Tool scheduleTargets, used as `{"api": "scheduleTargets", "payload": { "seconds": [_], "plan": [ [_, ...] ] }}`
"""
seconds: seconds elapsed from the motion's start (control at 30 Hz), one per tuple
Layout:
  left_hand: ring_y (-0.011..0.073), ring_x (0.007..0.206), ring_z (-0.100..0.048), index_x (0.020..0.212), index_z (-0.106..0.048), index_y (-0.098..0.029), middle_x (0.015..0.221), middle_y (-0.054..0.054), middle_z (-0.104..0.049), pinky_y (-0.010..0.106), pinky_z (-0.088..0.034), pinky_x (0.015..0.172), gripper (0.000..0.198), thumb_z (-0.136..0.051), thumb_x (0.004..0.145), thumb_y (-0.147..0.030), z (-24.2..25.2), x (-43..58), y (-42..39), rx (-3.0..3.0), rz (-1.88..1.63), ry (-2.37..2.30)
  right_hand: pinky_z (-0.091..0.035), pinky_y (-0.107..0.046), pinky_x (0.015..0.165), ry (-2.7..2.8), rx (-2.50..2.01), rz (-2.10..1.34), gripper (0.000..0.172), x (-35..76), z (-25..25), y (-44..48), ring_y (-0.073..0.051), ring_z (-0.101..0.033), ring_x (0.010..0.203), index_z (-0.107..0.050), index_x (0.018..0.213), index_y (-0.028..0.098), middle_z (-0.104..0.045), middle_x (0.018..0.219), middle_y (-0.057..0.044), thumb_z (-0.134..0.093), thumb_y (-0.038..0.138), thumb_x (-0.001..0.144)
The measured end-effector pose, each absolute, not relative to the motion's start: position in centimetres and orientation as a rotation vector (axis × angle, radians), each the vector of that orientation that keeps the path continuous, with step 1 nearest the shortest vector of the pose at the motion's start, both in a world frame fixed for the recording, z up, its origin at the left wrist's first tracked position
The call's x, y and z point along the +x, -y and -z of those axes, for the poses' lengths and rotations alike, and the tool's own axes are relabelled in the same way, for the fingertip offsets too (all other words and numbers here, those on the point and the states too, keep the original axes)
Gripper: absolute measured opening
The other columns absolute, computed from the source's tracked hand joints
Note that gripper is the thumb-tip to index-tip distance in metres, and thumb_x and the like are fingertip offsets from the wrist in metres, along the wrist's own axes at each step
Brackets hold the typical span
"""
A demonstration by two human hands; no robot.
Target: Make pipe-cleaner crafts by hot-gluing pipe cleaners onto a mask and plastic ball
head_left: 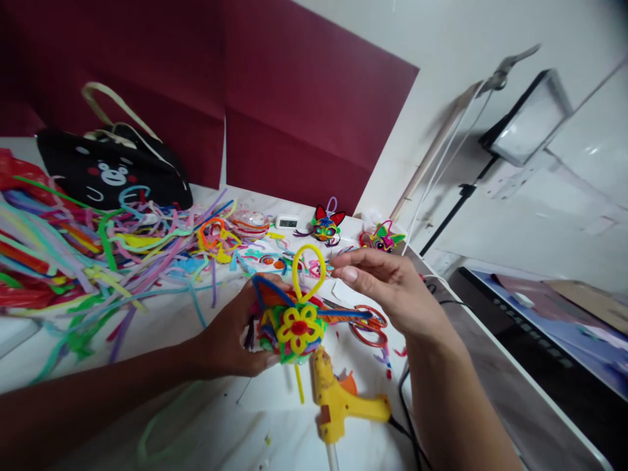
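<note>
My left hand (223, 337) is closed around a colourful pipe-cleaner animal head (284, 333) with blue-edged orange ears, holding it above the table. On it sit a yellow flower with a red centre (300, 329) and an upright yellow loop (309, 273). To the right of that loop is my right hand (383, 281), its fingers stretched out and apart, with nothing visible in them. Just below the head lies a yellow glue gun (338, 399). Orange-handled scissors (370, 326) rest behind the right ear, partly hidden.
Many loose pipe cleaners (112, 255) heap on the left, before a black bag (115, 167). At the back stand a small digital clock (287, 222) and two similar animal heads, one red-eared (326, 226), one green-eared (385, 237). A black cable (407, 399) runs along the right.
</note>
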State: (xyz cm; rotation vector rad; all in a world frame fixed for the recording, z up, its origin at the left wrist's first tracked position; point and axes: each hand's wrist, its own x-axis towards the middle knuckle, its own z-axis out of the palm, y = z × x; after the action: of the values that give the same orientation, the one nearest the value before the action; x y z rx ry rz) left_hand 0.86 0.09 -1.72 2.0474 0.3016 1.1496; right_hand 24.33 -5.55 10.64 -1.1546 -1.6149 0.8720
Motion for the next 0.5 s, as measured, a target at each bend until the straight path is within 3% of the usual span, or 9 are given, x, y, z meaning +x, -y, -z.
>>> {"api": "scheduleTargets", "payload": {
  "seconds": [0.27, 0.5],
  "plan": [
    [0.0245, 0.109, -0.059, 0.133, -0.036, -0.024, 0.121, 0.009, -0.056, 0.035, -0.053, 0.089, 0.073, -0.071, 0.070, -0.020, 0.8, 1.4, 0.2, 1.901, -1.067, -0.212, -0.040, -0.023, 0.064, 1.631, -1.089, -0.955, 0.026, 23.6, -10.3, 3.8, -0.009, -0.053, 0.068, -0.071, 0.087, 0.017, -0.065, 0.077, 0.001, -0.076, 0.039, 0.073],
    [0.0237, 0.109, -0.061, 0.133, -0.040, -0.027, 0.125, 0.007, -0.052, 0.031, -0.054, 0.087, 0.074, -0.074, 0.068, -0.017, 0.2, 2.0, 0.6, 1.824, -1.033, -0.227, -0.036, -0.024, 0.065, 1.682, -1.054, -1.019, 0.025, 23.9, -10.2, 3.4, -0.009, -0.048, 0.069, -0.067, 0.077, 0.015, -0.059, 0.073, 0.002, -0.073, 0.039, 0.076]
  ]
}}
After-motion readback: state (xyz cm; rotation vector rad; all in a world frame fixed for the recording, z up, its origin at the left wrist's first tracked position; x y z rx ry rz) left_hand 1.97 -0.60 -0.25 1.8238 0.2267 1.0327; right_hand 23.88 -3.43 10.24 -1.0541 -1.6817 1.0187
